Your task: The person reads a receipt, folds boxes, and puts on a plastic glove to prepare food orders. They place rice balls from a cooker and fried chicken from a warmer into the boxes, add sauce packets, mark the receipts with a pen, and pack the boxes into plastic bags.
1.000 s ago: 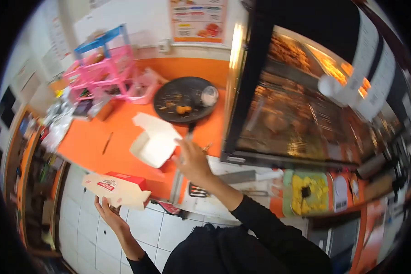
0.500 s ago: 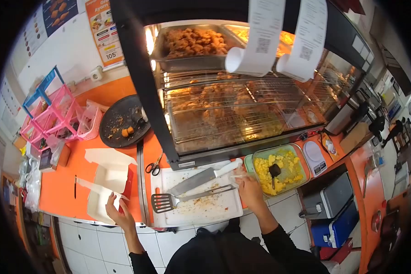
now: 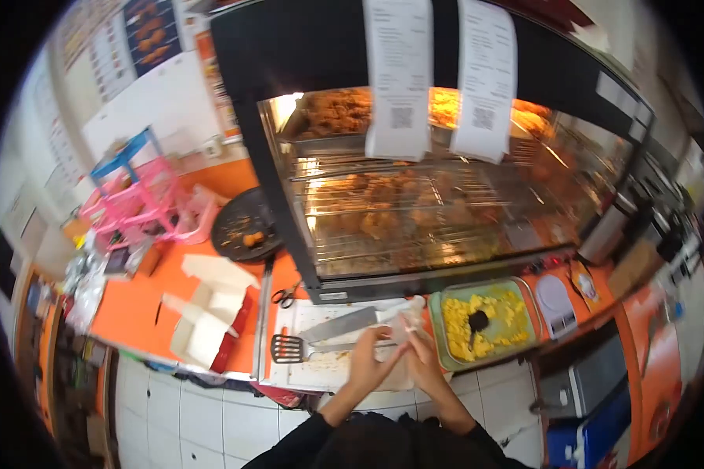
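My left hand (image 3: 370,362) and my right hand (image 3: 424,363) meet over the right part of the white cutting board (image 3: 297,378). Their fingertips close on a small piece of clear plastic (image 3: 400,333), blurred and partly hidden. Beneath and behind them on the board lie a wide-bladed knife (image 3: 341,324) and a slotted spatula (image 3: 288,349). Just right of my right hand is a green-rimmed glass tray (image 3: 440,344) of yellow food (image 3: 504,324), with a dark scoop (image 3: 478,320) in it.
An open white box (image 3: 203,316) sits on the orange counter (image 3: 133,301) at left. Behind are a black pan (image 3: 242,227), pink baskets (image 3: 145,203) and scissors (image 3: 285,295). A heated display case (image 3: 438,273) with hanging receipts (image 3: 400,94) stands ahead. Right of the tray is a scale (image 3: 556,305).
My left hand has left the white box and moved right to join my right hand at the clear plastic. The view has shifted, with the counter items appearing lower and further right.
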Action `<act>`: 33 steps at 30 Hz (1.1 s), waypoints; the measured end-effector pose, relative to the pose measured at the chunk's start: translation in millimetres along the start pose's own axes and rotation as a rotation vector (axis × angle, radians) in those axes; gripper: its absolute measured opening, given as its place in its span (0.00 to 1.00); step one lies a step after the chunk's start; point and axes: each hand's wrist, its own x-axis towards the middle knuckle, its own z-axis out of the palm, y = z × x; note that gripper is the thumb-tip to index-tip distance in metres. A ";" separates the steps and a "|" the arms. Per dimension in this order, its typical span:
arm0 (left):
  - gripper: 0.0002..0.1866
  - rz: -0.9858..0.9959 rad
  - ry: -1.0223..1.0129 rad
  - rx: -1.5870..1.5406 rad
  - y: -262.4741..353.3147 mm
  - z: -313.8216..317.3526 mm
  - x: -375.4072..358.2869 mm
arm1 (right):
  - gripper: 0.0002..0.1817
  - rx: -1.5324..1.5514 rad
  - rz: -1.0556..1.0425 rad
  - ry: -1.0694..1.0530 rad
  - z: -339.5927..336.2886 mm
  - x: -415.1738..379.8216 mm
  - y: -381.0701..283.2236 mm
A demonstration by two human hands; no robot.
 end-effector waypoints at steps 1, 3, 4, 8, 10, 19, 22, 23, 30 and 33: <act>0.16 0.002 0.020 -0.044 0.6 7.6 -1.1 | 0.24 0.050 0.115 0.015 -2.7 -7.4 2.3; 0.15 -0.031 0.098 -0.054 7.0 8.8 2.8 | 0.24 0.092 0.211 -0.033 -15.7 -9.6 10.3; 0.14 -0.055 0.118 -0.086 8.5 5.1 5.2 | 0.22 -0.034 0.244 -0.102 -24.5 -4.4 14.1; 0.09 -0.024 0.572 -0.014 -19.2 -48.9 48.2 | 0.18 -0.440 0.289 -0.330 -54.2 22.8 31.5; 0.07 -0.059 0.764 0.050 -50.1 -92.1 78.1 | 0.16 -0.750 0.295 -0.504 -61.1 44.8 40.7; 0.14 -0.130 0.273 0.708 -181.9 -179.9 263.4 | 0.12 -0.003 0.463 0.092 -91.9 -3.7 40.4; 0.17 -0.148 0.228 0.870 -225.0 -158.9 305.1 | 0.16 0.168 0.654 0.398 -79.6 -34.2 3.1; 0.18 -0.179 0.170 0.874 -234.6 -153.9 316.3 | 0.19 0.041 0.617 0.323 -81.9 -42.7 4.2; 0.13 -0.254 0.279 0.678 -247.9 -140.2 332.8 | 0.22 -0.080 0.587 0.306 -52.3 -18.8 -60.0; 0.08 -0.228 0.642 -0.273 -184.0 -166.1 320.0 | 0.21 -0.029 0.535 0.390 -55.3 -22.1 -44.4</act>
